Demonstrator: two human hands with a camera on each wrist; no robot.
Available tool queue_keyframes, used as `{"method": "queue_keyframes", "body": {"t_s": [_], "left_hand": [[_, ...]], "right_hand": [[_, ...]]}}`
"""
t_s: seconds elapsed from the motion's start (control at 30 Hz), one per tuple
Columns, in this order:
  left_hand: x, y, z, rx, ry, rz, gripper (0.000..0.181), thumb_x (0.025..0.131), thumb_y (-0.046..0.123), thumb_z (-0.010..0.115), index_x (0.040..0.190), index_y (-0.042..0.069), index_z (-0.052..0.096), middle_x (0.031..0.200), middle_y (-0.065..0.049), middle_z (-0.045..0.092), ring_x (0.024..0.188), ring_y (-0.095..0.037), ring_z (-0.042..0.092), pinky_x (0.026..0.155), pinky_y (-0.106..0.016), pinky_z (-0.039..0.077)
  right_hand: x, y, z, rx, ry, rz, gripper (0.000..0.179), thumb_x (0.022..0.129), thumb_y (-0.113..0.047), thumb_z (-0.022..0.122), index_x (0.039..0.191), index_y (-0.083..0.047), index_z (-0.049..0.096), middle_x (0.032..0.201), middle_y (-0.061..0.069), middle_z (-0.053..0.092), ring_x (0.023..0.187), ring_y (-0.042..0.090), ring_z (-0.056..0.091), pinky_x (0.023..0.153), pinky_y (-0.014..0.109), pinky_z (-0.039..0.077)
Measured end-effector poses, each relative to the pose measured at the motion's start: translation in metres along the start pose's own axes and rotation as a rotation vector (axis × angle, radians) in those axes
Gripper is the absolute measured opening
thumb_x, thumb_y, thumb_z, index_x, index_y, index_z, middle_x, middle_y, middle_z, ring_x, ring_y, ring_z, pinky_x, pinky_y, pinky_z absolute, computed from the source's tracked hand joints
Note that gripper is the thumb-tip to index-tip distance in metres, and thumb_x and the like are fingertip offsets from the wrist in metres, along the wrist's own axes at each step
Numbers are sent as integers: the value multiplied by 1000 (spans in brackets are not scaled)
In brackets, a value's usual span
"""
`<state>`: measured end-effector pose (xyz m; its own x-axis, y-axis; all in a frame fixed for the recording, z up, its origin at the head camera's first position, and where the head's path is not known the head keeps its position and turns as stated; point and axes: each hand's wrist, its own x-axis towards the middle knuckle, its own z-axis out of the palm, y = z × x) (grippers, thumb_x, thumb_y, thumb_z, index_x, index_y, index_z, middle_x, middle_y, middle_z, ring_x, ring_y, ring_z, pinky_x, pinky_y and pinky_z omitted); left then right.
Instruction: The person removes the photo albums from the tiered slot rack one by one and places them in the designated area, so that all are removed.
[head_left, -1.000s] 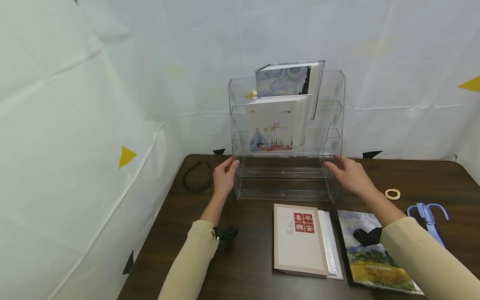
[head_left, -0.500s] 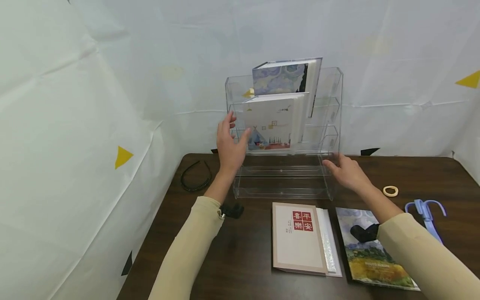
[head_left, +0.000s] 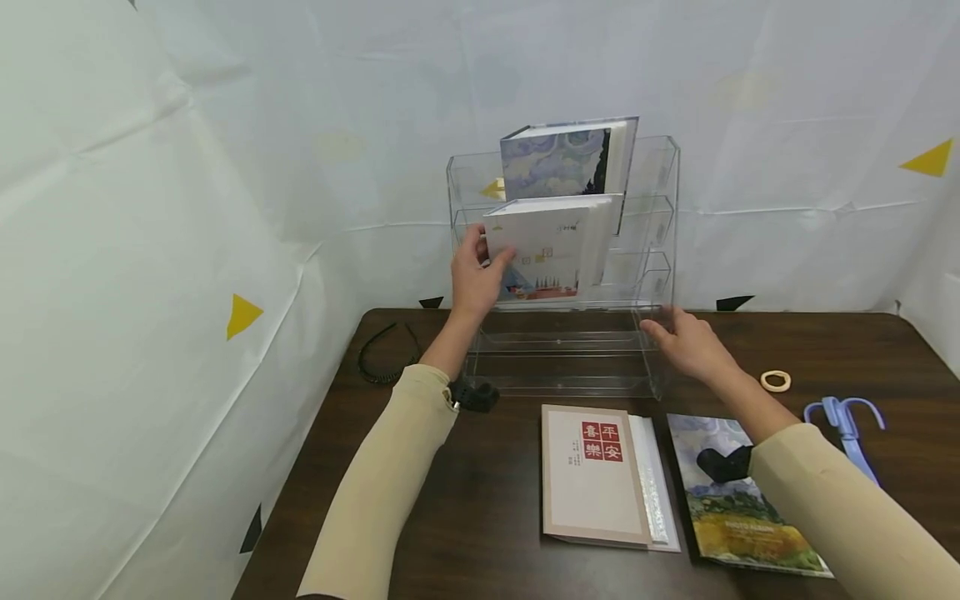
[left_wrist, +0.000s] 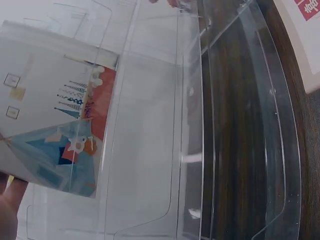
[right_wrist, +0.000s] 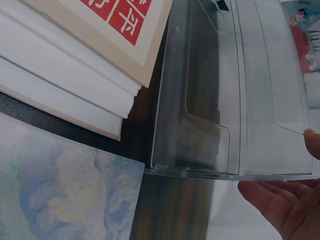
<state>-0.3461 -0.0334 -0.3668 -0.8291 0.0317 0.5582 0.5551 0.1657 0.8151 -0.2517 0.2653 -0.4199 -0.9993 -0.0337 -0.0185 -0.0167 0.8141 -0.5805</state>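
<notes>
My left hand [head_left: 476, 277] holds the left edge of a white photo album [head_left: 551, 243], thumb on the front cover and fingers behind. The album has a blue tent printed on it and leans in a middle tier of a clear display rack [head_left: 562, 385]. My right hand [head_left: 693, 343] grips the rack's right side panel, thumb at the front edge and fingers along the outside, as the right wrist view shows. Behind the white album, a taller album with a swirling blue painted cover [head_left: 555, 162] stands in the top tier.
A beige album with red characters [head_left: 596, 496] lies before the rack. Right of it lies a landscape-painted photo album [head_left: 738, 529], partly under my right forearm. A black headband [head_left: 382, 375] is at left; a cream ring [head_left: 776, 382] and a blue hook-ended object [head_left: 847, 425] are at right.
My left hand has left the rack's lower left side, risen and taken hold of the white album's left edge. The album's top now leans slightly forward. My right hand stays on the rack.
</notes>
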Motion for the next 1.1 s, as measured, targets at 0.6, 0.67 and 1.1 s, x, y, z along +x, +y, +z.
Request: {"method": "queue_keyframes", "body": {"t_s": [0.6, 0.67, 1.1], "left_hand": [[-119, 42, -100, -196, -48, -42, 28, 99, 3, 56, 123, -1, 44, 104, -17, 61, 85, -23, 65, 68, -31, 54], [-150, 33, -111, -144, -17, -214, 28, 98, 4, 57, 124, 0, 45, 103, -18, 61, 82, -23, 65, 66, -30, 53], [-230, -37, -105, 61, -18, -785, 42, 91, 14, 70, 125, -3, 52, 95, -15, 67, 72, -20, 65, 62, -31, 51]], "right_hand": [[-6, -4, 4, 2, -5, 6, 75, 105, -43, 41, 142, 21, 27, 133, 44, 41, 120, 56, 45, 95, 65, 39], [-7, -3, 4, 2, -9, -1, 77, 105, -45, 40, 142, 21, 27, 133, 44, 42, 120, 56, 46, 95, 65, 40], [-9, -3, 1, -2, 0, -4, 77, 105, -45, 39, 142, 21, 27, 127, 45, 46, 115, 56, 50, 91, 64, 42]]}}
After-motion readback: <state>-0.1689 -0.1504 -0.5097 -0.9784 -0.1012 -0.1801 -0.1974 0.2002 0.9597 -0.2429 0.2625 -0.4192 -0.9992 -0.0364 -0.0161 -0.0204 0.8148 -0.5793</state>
